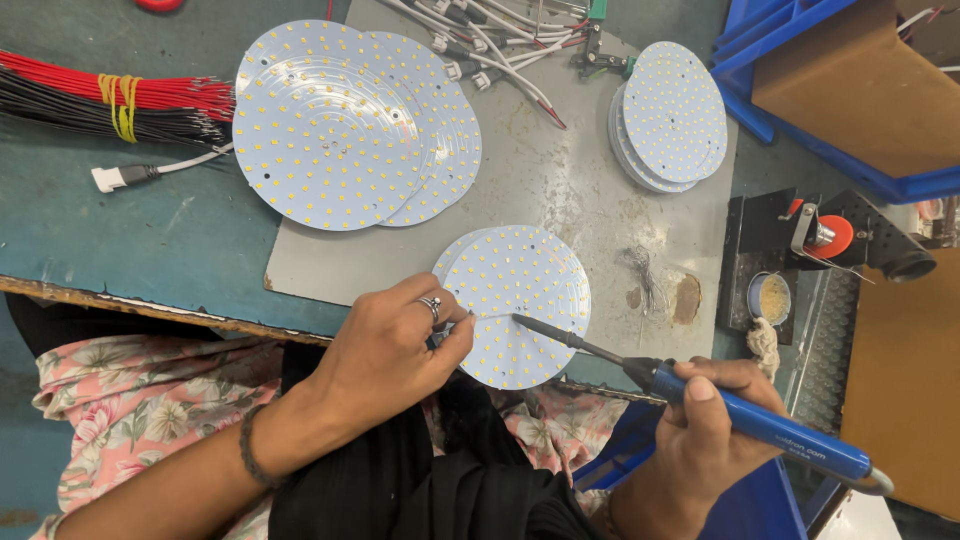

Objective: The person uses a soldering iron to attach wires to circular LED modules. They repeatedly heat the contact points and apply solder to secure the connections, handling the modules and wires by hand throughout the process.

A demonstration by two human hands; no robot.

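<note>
Left hand: the left hand point(395, 345), a ring on one finger, presses its fingertips on the near edge of a round white LED board point(520, 300), steadying it.
Right hand: the right hand point(700, 430) is clenched around a blue-handled soldering iron point(700, 395).
Iron tip: it touches the board's near-left edge, just beside the left fingers.
Board position: it lies on a grey mat point(560, 190) at the bench's near edge, atop another like it.
Nearby: more LED boards point(340, 125) lie further back; red and black wire bundles point(100, 100) lie far left.
</note>
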